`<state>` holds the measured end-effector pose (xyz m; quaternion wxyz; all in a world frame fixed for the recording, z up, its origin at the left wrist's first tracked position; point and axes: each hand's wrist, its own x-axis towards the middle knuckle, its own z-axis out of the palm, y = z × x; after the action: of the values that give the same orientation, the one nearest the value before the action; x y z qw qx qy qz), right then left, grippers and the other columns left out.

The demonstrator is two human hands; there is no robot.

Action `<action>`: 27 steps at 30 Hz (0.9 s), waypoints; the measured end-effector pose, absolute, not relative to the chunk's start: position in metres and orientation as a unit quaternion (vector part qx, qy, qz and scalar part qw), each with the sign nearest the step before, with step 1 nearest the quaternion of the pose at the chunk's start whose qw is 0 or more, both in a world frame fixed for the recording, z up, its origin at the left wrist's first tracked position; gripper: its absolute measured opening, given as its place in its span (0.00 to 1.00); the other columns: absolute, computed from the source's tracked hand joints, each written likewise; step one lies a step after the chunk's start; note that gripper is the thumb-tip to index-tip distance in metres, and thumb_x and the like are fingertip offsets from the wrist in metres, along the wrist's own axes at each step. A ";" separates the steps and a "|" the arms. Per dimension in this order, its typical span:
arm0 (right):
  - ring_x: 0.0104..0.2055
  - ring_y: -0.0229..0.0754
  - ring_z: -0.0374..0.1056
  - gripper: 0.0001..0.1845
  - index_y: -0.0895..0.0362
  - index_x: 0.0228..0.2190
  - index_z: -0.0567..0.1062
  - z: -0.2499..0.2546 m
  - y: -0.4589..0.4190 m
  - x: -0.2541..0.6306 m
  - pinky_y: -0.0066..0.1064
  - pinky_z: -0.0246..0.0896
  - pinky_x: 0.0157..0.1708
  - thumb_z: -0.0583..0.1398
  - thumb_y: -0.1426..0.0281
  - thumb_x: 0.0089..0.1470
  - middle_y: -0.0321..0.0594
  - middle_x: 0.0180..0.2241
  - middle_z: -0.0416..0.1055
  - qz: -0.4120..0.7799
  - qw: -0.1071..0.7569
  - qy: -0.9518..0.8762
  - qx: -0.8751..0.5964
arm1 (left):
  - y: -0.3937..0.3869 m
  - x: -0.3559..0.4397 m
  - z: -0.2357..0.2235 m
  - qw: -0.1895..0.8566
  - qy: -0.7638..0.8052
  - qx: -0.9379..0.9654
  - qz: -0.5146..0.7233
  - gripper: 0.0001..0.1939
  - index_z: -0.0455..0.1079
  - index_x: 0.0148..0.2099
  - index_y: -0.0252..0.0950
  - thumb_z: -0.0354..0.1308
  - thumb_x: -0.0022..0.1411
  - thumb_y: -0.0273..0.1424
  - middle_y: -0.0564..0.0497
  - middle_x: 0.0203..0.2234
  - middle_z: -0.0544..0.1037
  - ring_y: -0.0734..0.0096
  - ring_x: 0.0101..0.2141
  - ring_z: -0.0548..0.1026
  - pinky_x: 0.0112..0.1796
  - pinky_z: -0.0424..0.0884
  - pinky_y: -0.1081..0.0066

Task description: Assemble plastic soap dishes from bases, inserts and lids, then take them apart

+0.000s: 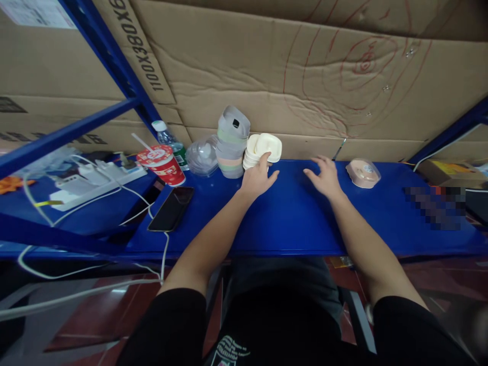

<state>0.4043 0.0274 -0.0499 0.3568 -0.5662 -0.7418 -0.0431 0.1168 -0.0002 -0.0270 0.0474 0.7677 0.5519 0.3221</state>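
Left hand [256, 181] at the cream lids [271, 144], mid-frame
Fingers touching, whether grasping I can't tell; right hand [325, 178], right of centre, spread loose.

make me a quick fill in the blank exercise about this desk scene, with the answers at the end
1. The red patterned paper cup has a white ____ sticking out of its top.
2. The flat black smartphone lies on a smooth tabletop coloured ____.
3. The hand at the squarish cream plastic pieces is the person's ____ one.
4. Near the rounded pinkish container with a clear lid, the person's open right hand holds ____.

Missing words: straw; blue; left; nothing
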 end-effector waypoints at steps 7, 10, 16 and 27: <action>0.64 0.60 0.68 0.45 0.54 0.69 0.63 -0.050 0.015 0.378 0.57 0.66 0.62 0.58 0.40 0.62 0.57 0.66 0.68 0.124 0.390 -0.762 -0.502 | -0.010 0.117 -0.022 0.053 0.541 0.768 0.338 0.31 0.62 0.69 0.37 0.62 0.70 0.42 0.40 0.54 0.81 0.50 0.50 0.82 0.51 0.76 0.58; 0.60 0.57 0.72 0.46 0.52 0.70 0.61 -0.050 0.019 0.385 0.53 0.70 0.59 0.59 0.40 0.61 0.55 0.65 0.70 0.203 0.416 -0.715 -0.523 | -0.013 0.119 -0.027 0.074 0.508 0.778 0.363 0.28 0.65 0.66 0.36 0.63 0.69 0.42 0.42 0.48 0.83 0.52 0.48 0.83 0.49 0.75 0.60; 0.30 0.44 0.75 0.37 0.55 0.53 0.78 -0.048 0.026 0.391 0.39 0.74 0.34 0.59 0.38 0.59 0.48 0.42 0.81 0.344 0.430 -0.643 -0.533 | -0.026 0.121 -0.033 0.154 0.440 0.801 0.376 0.26 0.67 0.61 0.38 0.66 0.65 0.42 0.46 0.37 0.82 0.57 0.40 0.83 0.42 0.75 0.62; 0.29 0.41 0.69 0.19 0.56 0.42 0.83 -0.045 0.008 0.378 0.32 0.57 0.30 0.65 0.55 0.56 0.38 0.28 0.76 0.212 0.188 -0.828 -0.485 | -0.023 0.093 -0.021 0.152 0.447 0.868 0.154 0.22 0.81 0.48 0.40 0.71 0.59 0.49 0.51 0.29 0.82 0.55 0.37 0.82 0.37 0.72 0.65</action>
<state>0.3784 0.0079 -0.0448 0.1883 -0.4846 -0.8275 0.2120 0.0930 -0.0226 -0.0209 0.1522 0.8679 0.4470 0.1545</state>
